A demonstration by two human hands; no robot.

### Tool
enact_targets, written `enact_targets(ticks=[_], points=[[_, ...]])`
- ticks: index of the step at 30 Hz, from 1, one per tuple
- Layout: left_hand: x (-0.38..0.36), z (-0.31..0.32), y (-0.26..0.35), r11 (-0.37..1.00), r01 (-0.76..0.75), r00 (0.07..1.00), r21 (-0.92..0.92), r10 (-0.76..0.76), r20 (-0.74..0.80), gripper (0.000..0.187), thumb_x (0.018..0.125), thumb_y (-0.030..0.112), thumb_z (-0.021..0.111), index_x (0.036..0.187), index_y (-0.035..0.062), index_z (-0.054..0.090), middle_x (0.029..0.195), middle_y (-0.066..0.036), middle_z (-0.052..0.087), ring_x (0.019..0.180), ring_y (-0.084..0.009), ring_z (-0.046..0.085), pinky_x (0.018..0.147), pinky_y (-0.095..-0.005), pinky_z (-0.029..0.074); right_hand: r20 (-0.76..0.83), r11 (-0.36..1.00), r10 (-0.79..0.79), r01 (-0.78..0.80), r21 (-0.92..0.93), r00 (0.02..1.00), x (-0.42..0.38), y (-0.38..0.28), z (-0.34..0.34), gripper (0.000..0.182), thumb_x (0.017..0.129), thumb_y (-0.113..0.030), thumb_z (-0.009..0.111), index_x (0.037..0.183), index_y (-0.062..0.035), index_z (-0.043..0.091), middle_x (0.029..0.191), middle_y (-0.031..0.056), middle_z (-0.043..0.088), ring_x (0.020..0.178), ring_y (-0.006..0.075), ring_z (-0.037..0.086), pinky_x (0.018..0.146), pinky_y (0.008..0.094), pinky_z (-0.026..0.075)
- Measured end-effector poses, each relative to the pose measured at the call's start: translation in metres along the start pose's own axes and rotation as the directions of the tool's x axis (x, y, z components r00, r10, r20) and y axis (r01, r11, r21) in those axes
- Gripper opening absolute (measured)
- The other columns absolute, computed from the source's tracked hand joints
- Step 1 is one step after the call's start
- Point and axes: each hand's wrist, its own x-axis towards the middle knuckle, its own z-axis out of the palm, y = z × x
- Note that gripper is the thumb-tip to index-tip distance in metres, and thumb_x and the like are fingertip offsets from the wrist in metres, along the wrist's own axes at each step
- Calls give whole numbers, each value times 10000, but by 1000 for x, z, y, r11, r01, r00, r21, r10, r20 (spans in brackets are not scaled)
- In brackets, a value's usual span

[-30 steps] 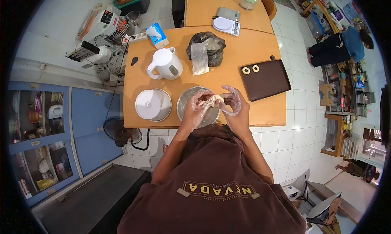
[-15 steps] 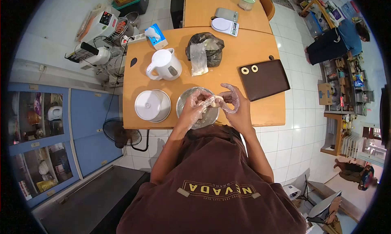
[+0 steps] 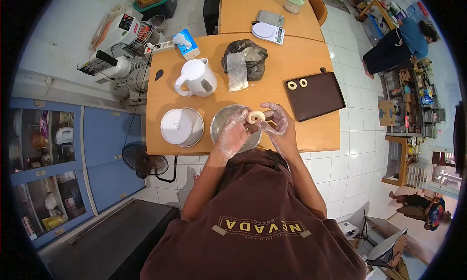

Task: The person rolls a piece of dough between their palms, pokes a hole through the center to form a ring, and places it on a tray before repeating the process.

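Observation:
A small pale dough ring [image 3: 256, 113] is held up between my two flour-coated hands, over the right side of a metal bowl [image 3: 220, 119]. My left hand [image 3: 232, 134] grips the ring's left side, with the palm turned up and some fingers hidden behind it. On the other side my right hand [image 3: 278, 126] pinches the ring with thumb and fingers. The ring's hole faces me. Two similar dough rings [image 3: 292, 85] lie at the far left corner of a dark brown tray [image 3: 318, 97], right of my hands.
Left of the bowl stands a white lidded tub [image 3: 177, 126], with a white pitcher [image 3: 198, 78] behind it. A black plastic bag [image 3: 255, 68], tissue box [image 3: 187, 45] and white scale [image 3: 265, 31] sit farther back. Another person [image 3: 401, 44] stands at shelves on the right.
The dough ring has turned, so its round shape and hole now face me. My left palm has opened upward. The person at the right has shifted slightly.

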Motion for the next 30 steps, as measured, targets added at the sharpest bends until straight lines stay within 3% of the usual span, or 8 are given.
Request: enact_targets(ticks=[4, 7, 10, 13, 19, 22, 25, 30], points=[[3, -2, -2, 932, -90, 995, 352, 99, -7, 207, 1026, 138, 633, 1220, 67, 614, 1154, -57, 655, 1048, -151, 647, 894, -328, 532, -30, 998, -58, 58, 6, 998, 1, 9, 2, 419, 914, -1, 737, 1304, -3, 583, 1013, 58, 673, 960, 129, 655, 856, 286, 532], [-2, 9, 7, 860, -184, 983, 477, 164, 82, 217, 1030, 157, 635, 1225, 65, 613, 1153, -55, 661, 1040, -144, 647, 868, -317, 528, -19, 998, -65, 65, -6, 998, 2, 7, 2, 412, 916, 12, 723, 1303, -3, 582, 1010, 61, 676, 952, 130, 656, 840, 286, 536], [-1, 6, 4, 927, -188, 981, 325, 189, 29, 223, 1031, 162, 635, 1225, 54, 615, 1148, -55, 659, 1038, -135, 643, 853, -307, 522, 31, 997, -45, 47, -64, 999, 2, 5, 0, 408, 921, 10, 716, 1306, -3, 581, 1011, 68, 688, 945, 133, 663, 829, 289, 541], [0, 3, 1, 975, -122, 993, 187, 120, 24, 204, 1059, 175, 585, 1194, 26, 624, 1162, -73, 650, 1101, -185, 641, 934, -361, 562, 96, 990, -48, 61, -131, 994, 2, -1, -1, 446, 926, 45, 706, 1346, 5, 559, 1004, 46, 661, 937, 110, 640, 845, 268, 516], [2, 4, -1, 857, -196, 980, 476, 188, 65, 230, 1030, 170, 639, 1220, 42, 622, 1154, -53, 640, 1019, -146, 645, 914, -313, 526, 53, 993, -94, 98, -71, 994, 4, 1, 1, 466, 920, 0, 707, 1358, -18, 549, 993, 86, 692, 920, 152, 683, 863, 321, 564], [-3, 15, 6, 862, -239, 969, 446, 240, 57, 230, 1025, 168, 647, 1215, 41, 622, 1136, -50, 646, 1016, -147, 646, 911, -320, 535, 118, 963, -38, 68, -261, 992, 0, -6, -1, 465, 931, 42, 691, 1369, -26, 550, 976, 46, 655, 921, 104, 633, 858, 281, 526], [0, 5, -4, 944, -181, 982, 276, 188, 1, 224, 1022, 161, 648, 1212, 45, 624, 1137, -50, 653, 1022, -148, 648, 915, -324, 541, 166, 939, -21, 76, -335, 986, 2, -12, -1, 444, 930, 37, 695, 1351, -23, 567, 964, 48, 653, 911, 101, 629, 854, 285, 532], [0, 0, -16, 960, -142, 985, 242, 162, -63, 230, 1019, 171, 658, 1206, 42, 619, 1128, -51, 654, 1041, -150, 656, 911, -316, 545, 80, 957, -130, 146, -250, 988, 7, 3, -6, 309, 930, 39, 695, 1235, 10, 656, 1017, 76, 700, 937, 119, 662, 849, 285, 539]])
